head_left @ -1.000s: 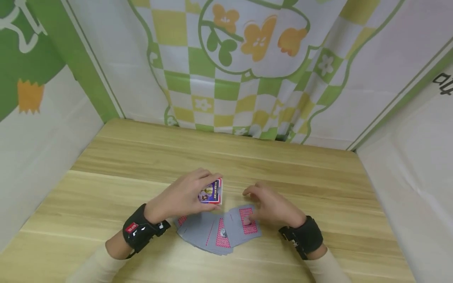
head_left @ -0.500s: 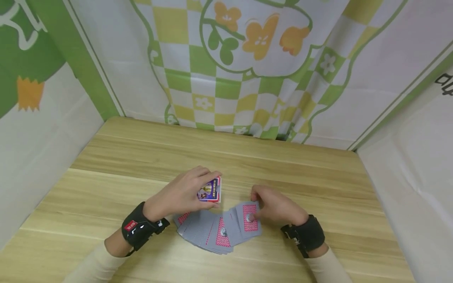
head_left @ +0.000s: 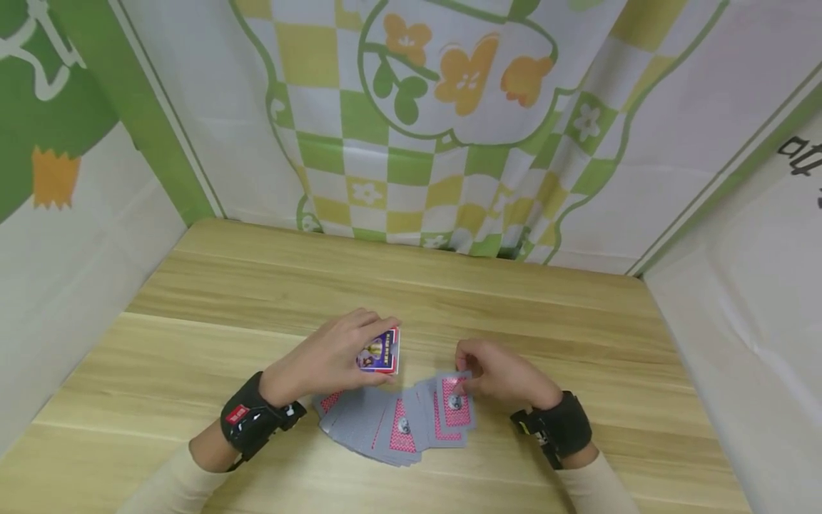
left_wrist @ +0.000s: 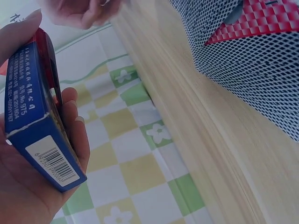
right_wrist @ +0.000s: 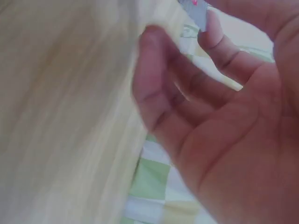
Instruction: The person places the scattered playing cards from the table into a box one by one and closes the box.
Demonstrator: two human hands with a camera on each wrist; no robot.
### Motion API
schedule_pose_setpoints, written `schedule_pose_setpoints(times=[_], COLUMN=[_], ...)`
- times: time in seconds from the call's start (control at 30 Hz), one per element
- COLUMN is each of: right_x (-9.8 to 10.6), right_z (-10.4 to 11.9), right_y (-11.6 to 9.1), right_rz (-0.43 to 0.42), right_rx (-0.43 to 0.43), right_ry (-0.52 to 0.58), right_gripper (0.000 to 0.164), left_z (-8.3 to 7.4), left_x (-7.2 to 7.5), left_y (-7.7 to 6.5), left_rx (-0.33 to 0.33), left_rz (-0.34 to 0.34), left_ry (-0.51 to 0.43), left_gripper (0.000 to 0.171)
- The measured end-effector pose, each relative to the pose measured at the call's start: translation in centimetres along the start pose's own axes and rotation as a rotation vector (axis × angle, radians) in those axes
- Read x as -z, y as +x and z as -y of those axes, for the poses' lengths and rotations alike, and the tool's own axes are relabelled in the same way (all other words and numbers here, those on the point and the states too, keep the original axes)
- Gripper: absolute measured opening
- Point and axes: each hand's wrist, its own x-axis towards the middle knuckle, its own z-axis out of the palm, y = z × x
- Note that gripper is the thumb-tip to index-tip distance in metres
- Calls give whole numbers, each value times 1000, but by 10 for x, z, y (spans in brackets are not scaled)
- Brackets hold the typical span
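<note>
My left hand (head_left: 324,357) grips a small playing card box (head_left: 377,353) between thumb and fingers, above the table. In the left wrist view the box (left_wrist: 28,93) shows dark blue sides and a barcode on its end. Below it a fan of playing cards (head_left: 359,421) lies spread, grey-bordered with red patterned backs. At the fan's right end my right hand (head_left: 507,375) pinches the far edge of the top card (head_left: 454,410), which overlaps another red-backed card. Only a card corner (right_wrist: 197,13) shows at the fingertips in the right wrist view.
Underneath is a wooden table (head_left: 257,285) with light grain. A checked green, yellow and white curtain (head_left: 411,164) hangs at its far edge. White panels stand at the left (head_left: 64,271) and right (head_left: 758,300). Each wrist wears a black strap.
My right hand has closed on the top card and shifted it outward, exposing more of the red-backed card beneath. The left hand keeps hold of the box in nearly the same place.
</note>
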Motion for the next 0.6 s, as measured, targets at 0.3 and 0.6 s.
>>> schedule_pose_setpoints(times=[0.3, 0.6], right_x=[14, 6], right_z=[12, 31], right_y=[-11, -7], right_rz=[-16, -214], right_rx=[75, 62], right_ry=[646, 626], right_gripper=[37, 57], left_z=[0, -1], left_x=[0, -3], left_y=[0, 1], left_rx=[-7, -21], left_rz=[14, 10], left_ry=[-2, -11], left_gripper=[80, 81])
